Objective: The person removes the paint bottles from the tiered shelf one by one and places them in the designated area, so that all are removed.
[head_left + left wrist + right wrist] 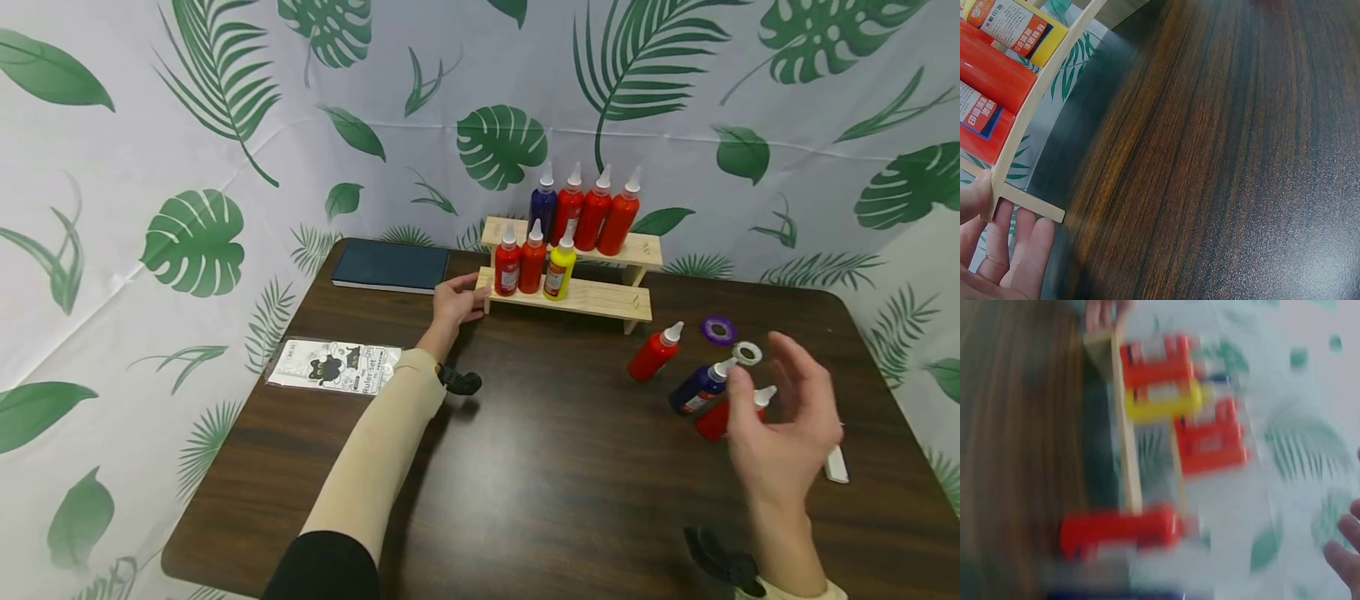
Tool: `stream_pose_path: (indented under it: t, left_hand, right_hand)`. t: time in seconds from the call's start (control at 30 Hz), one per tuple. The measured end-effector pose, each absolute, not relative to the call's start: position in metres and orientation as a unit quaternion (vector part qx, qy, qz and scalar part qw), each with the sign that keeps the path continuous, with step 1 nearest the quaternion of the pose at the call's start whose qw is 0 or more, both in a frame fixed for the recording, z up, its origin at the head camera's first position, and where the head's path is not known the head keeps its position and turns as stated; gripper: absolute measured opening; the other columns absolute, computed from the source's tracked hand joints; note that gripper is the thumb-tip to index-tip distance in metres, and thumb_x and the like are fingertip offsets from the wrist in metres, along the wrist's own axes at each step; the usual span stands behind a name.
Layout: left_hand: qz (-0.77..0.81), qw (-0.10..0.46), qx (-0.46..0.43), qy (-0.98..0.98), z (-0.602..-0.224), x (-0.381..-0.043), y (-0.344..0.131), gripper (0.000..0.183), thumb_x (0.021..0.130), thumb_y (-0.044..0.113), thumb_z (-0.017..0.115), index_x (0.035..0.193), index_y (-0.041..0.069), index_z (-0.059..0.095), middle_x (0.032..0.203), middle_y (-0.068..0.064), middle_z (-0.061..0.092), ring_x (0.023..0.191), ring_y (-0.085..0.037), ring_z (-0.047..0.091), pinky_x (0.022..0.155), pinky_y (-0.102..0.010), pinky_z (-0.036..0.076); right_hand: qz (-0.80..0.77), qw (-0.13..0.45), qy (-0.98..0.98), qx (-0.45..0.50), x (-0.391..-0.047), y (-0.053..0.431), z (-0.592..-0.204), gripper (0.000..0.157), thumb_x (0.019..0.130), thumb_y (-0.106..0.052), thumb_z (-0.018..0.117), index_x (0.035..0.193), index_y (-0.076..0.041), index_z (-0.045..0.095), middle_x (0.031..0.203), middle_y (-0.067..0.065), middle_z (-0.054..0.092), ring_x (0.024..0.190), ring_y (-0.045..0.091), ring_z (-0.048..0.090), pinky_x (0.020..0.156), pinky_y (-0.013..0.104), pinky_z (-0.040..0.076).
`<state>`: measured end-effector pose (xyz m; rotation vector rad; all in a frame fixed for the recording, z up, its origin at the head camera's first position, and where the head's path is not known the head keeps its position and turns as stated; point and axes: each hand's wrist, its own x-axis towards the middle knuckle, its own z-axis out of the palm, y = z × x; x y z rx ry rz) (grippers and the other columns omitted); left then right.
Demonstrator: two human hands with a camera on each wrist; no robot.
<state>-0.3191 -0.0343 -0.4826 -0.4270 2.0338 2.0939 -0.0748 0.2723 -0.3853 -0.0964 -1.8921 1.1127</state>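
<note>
A two-tier wooden rack (600, 302) stands at the back of the table. My left hand (456, 302) holds the left end of its lower shelf, thumb on top and fingers beneath the board (1019, 134). On that shelf are two red bottles (532, 265) and a yellow bottle (559, 271). The upper shelf carries a blue bottle (543, 208) and three red ones (596, 215). My right hand (787, 425) hovers with fingers spread, holding nothing. Near it on the table stand a red bottle (654, 354), a blue bottle (699, 389) and another red one (712, 421), partly hidden.
A purple ring (705, 325) and a white ring (756, 354) lie right of the rack. A white piece (837, 467) sits beside my right hand. At the left are a dark flat box (390, 265) and a packaged ruler set (333, 367). A leaf-print cloth (420, 75) hangs behind.
</note>
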Motion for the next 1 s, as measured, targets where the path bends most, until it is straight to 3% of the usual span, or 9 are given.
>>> stream_pose_path:
  t: [0.1,0.23,0.33,0.43,0.67,1.0]
  left_hand:
    - [0.707,0.096,-0.144,0.686,-0.483,-0.319,-0.035,0.043,0.083,0.014,0.076,0.125,0.014,0.065,0.110,-0.012,0.068,0.093,-0.028,0.070,0.069,-0.034,0.059]
    - [0.706,0.095,-0.142,0.688,-0.484,-0.320,-0.035,0.044,0.083,0.015,0.076,0.126,0.013,0.064,0.111,-0.012,0.067,0.093,-0.028,0.070,0.069,-0.033,0.059]
    - [0.705,0.099,-0.142,0.688,-0.484,-0.319,-0.035,0.043,0.084,0.016,0.076,0.125,0.013,0.064,0.111,-0.012,0.067,0.094,-0.028,0.070,0.069,-0.033,0.059]
    - [0.706,0.096,-0.139,0.688,-0.484,-0.318,-0.034,0.043,0.083,0.016,0.076,0.125,0.013,0.064,0.112,-0.011,0.067,0.094,-0.028,0.069,0.068,-0.033,0.059]
    - [0.703,0.095,-0.137,0.691,-0.484,-0.318,-0.033,0.042,0.083,0.017,0.076,0.124,0.013,0.065,0.115,-0.011,0.065,0.096,-0.029,0.069,0.068,-0.031,0.059]
    - [0.707,0.101,-0.142,0.686,-0.482,-0.317,-0.035,0.042,0.083,0.017,0.076,0.124,0.013,0.065,0.113,-0.012,0.065,0.097,-0.029,0.069,0.071,-0.034,0.059]
  right_hand:
    - [0.422,0.394,-0.816,0.024,-0.098,0.252,-0.376,0.049,0.081,0.000,0.073,0.127,-0.006,0.060,0.125,0.010,0.061,0.115,0.018,0.057,0.100,0.026,0.046]
    - [0.402,0.270,-0.874,0.042,-0.140,0.232,-0.379,0.053,0.087,-0.017,0.071,0.136,-0.016,0.053,0.130,0.008,0.057,0.119,0.023,0.055,0.099,0.039,0.048]
    - [0.408,0.183,-0.894,0.037,-0.174,0.222,-0.391,0.055,0.091,-0.027,0.067,0.140,-0.016,0.047,0.134,0.011,0.054,0.122,0.028,0.053,0.098,0.050,0.046]
    - [0.422,0.127,-0.897,0.032,-0.206,0.213,-0.404,0.057,0.092,-0.029,0.065,0.142,-0.011,0.044,0.136,0.015,0.052,0.123,0.032,0.051,0.098,0.053,0.045]
    - [0.429,0.114,-0.896,-0.002,-0.255,0.197,-0.421,0.063,0.092,-0.026,0.064,0.145,-0.006,0.037,0.137,0.018,0.050,0.123,0.033,0.051,0.100,0.050,0.045]
    - [0.439,0.097,-0.893,-0.032,-0.277,0.180,-0.425,0.060,0.093,-0.029,0.063,0.144,-0.006,0.039,0.135,0.017,0.051,0.122,0.032,0.050,0.105,0.045,0.040]
